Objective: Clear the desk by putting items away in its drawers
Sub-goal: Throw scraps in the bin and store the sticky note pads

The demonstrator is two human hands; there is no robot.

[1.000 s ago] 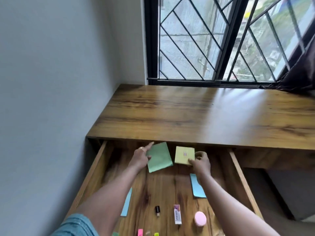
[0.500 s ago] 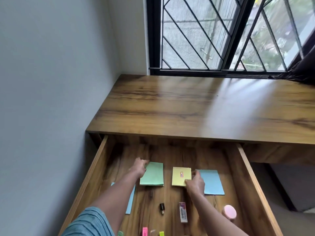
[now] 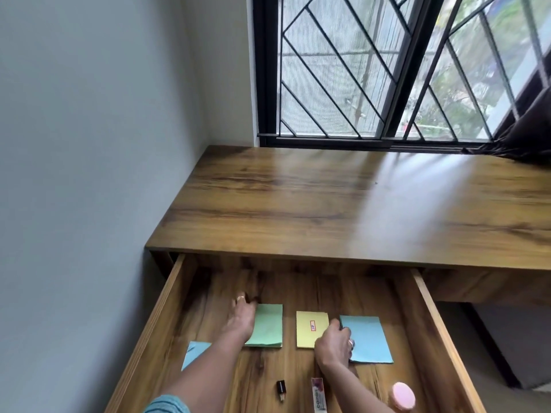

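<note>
Lying flat in the open drawer [image 3: 429, 308] below the bench [image 3: 328, 210], a green pad [image 3: 268, 329] sits partly under the left grip [image 3: 243, 312]. Its fingers curl at the pad's far left corner, but whether they clasp it cannot be told. The right grip [image 3: 334, 342] pinches the right edge of a yellow pad [image 3: 310, 326], and a blue pad [image 3: 369, 338] touches that grip's right side. Nearer than both grips lie a blue sheet [image 3: 193, 353], a small black item [image 3: 281, 388], a tube [image 3: 317, 396] and a pink round thing [image 3: 403, 396].

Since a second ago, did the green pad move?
Yes. The green pad slid back from the desk edge, closer to the black stick, and it now lies straight instead of tilted.
</note>
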